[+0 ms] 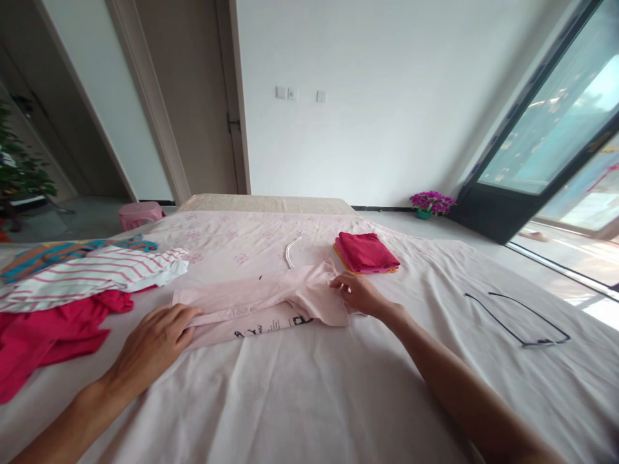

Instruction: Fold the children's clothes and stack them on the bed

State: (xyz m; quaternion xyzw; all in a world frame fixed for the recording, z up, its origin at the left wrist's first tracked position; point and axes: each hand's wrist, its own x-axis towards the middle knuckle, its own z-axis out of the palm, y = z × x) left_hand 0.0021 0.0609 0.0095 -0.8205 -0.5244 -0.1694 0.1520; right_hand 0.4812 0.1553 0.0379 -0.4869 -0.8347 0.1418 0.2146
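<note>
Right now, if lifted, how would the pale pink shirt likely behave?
The pale pink shirt would probably sag and unfold, as its layers lie loose and creased. It is likely light, since the cloth looks thin. Lying flat, it seems unlikely to roll.

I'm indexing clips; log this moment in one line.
left hand: at folded pale-pink fabric shirt, left end | right hand: at right end

Daylight from the glass door [556,129] at right glares on the floor [592,317]; the left side is dim, edges stretched.
</note>
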